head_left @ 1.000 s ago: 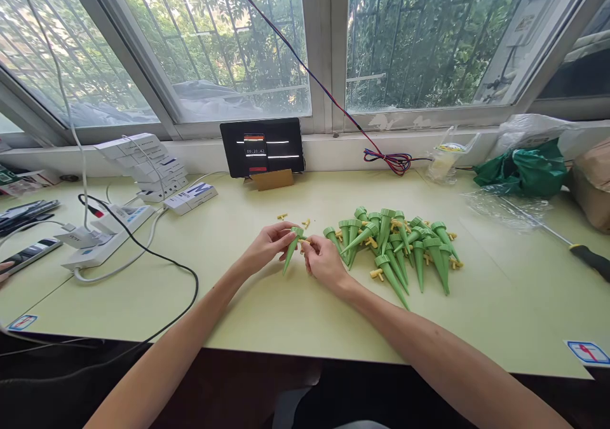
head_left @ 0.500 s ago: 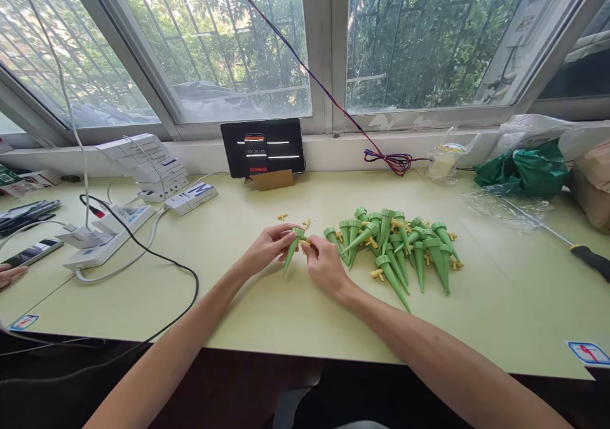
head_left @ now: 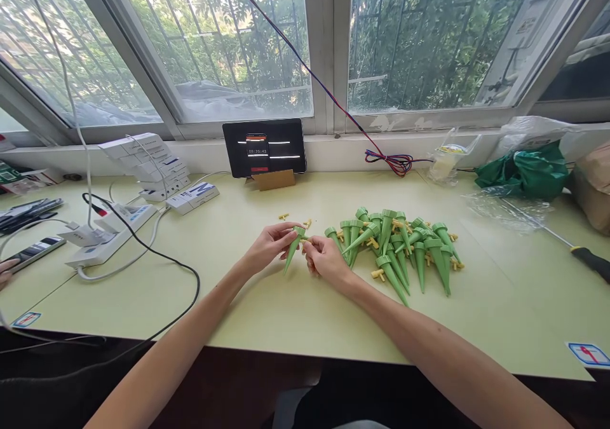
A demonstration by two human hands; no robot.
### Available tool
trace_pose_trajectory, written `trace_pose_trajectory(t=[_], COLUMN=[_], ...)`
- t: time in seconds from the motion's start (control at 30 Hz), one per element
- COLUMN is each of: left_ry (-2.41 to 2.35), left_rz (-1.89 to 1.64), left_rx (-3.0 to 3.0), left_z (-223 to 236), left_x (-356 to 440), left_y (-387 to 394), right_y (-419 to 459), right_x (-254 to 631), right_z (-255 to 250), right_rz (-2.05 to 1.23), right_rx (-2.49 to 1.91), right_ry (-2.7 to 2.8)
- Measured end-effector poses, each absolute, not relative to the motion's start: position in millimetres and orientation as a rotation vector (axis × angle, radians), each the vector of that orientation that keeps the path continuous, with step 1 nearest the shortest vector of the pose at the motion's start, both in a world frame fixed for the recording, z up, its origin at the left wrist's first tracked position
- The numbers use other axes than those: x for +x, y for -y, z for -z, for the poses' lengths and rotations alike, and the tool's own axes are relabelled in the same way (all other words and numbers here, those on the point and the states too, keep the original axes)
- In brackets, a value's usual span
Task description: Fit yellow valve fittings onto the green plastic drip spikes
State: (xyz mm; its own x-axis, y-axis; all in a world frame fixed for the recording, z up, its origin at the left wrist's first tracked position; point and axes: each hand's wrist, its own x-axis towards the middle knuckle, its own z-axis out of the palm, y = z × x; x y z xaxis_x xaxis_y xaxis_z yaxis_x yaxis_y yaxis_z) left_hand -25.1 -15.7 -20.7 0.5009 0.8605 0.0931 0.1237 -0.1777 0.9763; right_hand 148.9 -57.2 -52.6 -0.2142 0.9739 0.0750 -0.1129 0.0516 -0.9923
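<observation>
One green plastic watering spike [head_left: 292,255] is tilted above the counter [head_left: 286,321], its tip toward seven o'clock. It looks light, stiff and smooth, best gripped by the ribbed cap [head_left: 299,231]. The left hand [head_left: 265,250], fingers curled in, pinches it near there; the right hand [head_left: 328,258] pinches a small yellow valve [head_left: 304,240] at its side. More spikes [head_left: 386,231] lie piled at three o'clock.

Pale yellow-green table [head_left: 267,314] set against a low white wall [head_left: 333,152] beneath grey-framed, barred windows [head_left: 257,41]. Daylight enters, with leafy trees [head_left: 429,47] outside. The dark area [head_left: 248,384] under the table, poorly seen, is possibly floor.
</observation>
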Motion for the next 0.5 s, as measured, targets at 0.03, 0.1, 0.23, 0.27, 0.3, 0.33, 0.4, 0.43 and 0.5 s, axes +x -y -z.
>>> trace_pose_trajectory(t=[0.03, 0.1, 0.23, 0.27, 0.3, 0.33, 0.4, 0.43, 0.5], left_ry=[-0.865, -0.892, -0.931, -0.934, -0.936, -0.937, -0.932, -0.928, -0.917], left_rz=[-0.822, -0.807, -0.781, -0.780, -0.780, -0.782, -0.787, -0.791, -0.797], left_rx=[1.627, 1.618, 1.595, 1.590, 1.586, 1.584, 1.582, 1.584, 1.594], left_z=[20, 19, 18, 18, 18, 18, 18, 18, 18], left_x=[-25, -24, -23, -23, -22, -22, -22, -22, -22], left_y=[16, 17, 18, 18, 18, 18, 17, 17, 17], right_y=[58, 61, 67, 68, 68, 68, 65, 63, 60], right_x=[149, 150, 151, 151, 151, 150, 150, 150, 150], right_z=[52, 51, 46, 45, 45, 46, 47, 48, 50], right_rz=[-1.335, -1.234, -1.026, -1.000, -0.991, -1.001, -1.079, -1.139, -1.272], right_rx=[-0.983, -1.022, -1.095, -1.100, -1.103, -1.101, -1.084, -1.068, -1.024], right_ry=[1.334, 1.390, 1.497, 1.508, 1.510, 1.504, 1.467, 1.437, 1.372])
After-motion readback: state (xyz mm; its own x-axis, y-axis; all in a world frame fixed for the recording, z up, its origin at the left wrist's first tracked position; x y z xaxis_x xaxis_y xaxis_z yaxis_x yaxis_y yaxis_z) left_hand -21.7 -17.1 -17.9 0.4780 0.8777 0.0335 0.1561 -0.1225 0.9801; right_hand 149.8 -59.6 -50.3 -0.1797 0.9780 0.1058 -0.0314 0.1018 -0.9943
